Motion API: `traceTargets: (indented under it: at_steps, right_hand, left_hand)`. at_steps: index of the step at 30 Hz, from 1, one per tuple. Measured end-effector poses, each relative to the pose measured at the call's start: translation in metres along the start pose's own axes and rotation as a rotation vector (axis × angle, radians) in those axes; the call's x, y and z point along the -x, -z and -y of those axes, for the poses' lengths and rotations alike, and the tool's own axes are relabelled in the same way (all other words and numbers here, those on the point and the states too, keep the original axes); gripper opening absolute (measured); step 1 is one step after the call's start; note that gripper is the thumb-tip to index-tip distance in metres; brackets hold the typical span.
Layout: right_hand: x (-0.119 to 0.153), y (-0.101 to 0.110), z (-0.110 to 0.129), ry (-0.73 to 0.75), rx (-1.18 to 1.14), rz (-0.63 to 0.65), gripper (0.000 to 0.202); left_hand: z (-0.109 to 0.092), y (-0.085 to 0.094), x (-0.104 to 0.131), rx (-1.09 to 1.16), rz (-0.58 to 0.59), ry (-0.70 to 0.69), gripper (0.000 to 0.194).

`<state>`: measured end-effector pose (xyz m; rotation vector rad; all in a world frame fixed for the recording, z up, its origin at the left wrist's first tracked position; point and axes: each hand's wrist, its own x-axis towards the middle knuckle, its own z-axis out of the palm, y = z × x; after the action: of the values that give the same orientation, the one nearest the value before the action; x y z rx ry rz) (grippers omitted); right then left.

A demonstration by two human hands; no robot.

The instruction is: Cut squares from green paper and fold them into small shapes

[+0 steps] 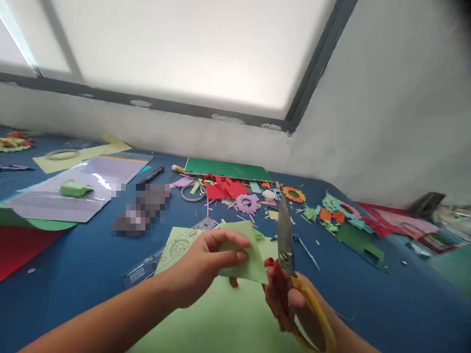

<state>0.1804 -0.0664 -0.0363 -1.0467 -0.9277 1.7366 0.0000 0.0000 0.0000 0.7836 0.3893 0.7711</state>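
Observation:
Between the thumb and fingers of my left hand (pixel 209 260) is a folded piece of light green paper (pixel 253 255), held up off the table. My right hand (pixel 294 299) grips a pair of scissors (pixel 286 240) with yellow and red handles, the blades pointing up and away from me. The blades stand just right of the folded paper and look closed together. A large light green sheet (pixel 221 318) lies under both hands. Beneath my left wrist, a clear plastic ruler (pixel 147 267) with cut-out shapes rests partly over green paper.
Coloured scraps (pixel 228 189), a tape roll (pixel 193 191) and a green board (pixel 228 169) lie along the back by the wall. A plastic-wrapped lilac pack (pixel 88 181) and a black marker (pixel 150 177) are at left. Cut paper rings (pixel 294 194) and a dark green piece (pixel 358 242) sit at right.

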Motion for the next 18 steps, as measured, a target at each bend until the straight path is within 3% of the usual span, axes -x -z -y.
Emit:
traceTargets:
  at_steps: [4,10,18]
  right_hand:
    - [-0.0004,0.0008,-0.0019,0.007,0.033,0.005,0.062]
    - [-0.0006,0.006,-0.0072,0.068,0.165,0.137,0.064]
    - [0.007,-0.0033,0.0026,0.094,0.264,0.203,0.048]
  left_hand:
    - [0.0,-0.0001,0.0022,0.031,0.037,0.032,0.01]
    - [0.0002,0.0013,0.0025,0.024,0.016,0.049,0.015]
    - [0.0043,-0.0048,0.0034,-0.284,-0.061,0.024,0.061]
